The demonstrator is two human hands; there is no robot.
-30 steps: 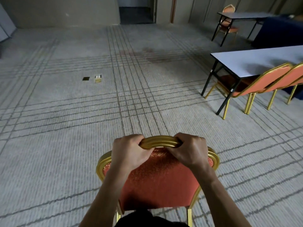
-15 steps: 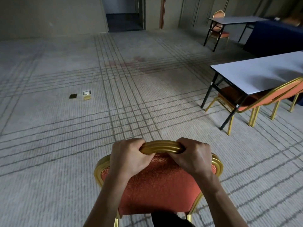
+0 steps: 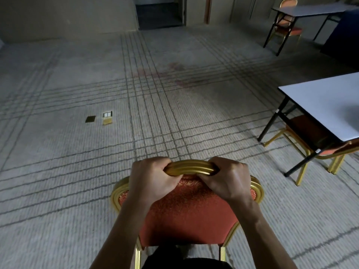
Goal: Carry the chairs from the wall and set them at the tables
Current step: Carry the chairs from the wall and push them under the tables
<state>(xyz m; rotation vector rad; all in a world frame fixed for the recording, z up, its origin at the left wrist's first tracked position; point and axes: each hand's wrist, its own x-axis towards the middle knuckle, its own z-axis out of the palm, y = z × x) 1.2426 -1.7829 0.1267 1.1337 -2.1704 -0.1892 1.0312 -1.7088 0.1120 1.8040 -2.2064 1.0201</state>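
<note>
- Left hand: fingers curled over the gold top rail of the chair and clamped on it, knuckles uppermost.
- Right hand: wrapped round the same rail in the same way, just beside the left hand. A short stretch of bare rail shows between the two.
- Chair: its red padded back hangs directly below the grip and faces the person. The gold frame curves out past both wrists, and two gold legs run down on either side of the forearms.
- Chair feet: cut off at the bottom edge, so contact with the carpet cannot be determined.
- Near table: white top on black legs, ahead and to the right of the grip, well apart from the held chair.
- Second chair: red seat tucked under the near table, gold legs standing on the carpet.
- Far table: further ahead and to the right, with a third chair beneath it.
- Floor socket: small box set in the carpet, ahead and to the left of the grip. A dark square plate lies just beside it.
- Doorway: dark opening in the wall, straight ahead of the grip.
</note>
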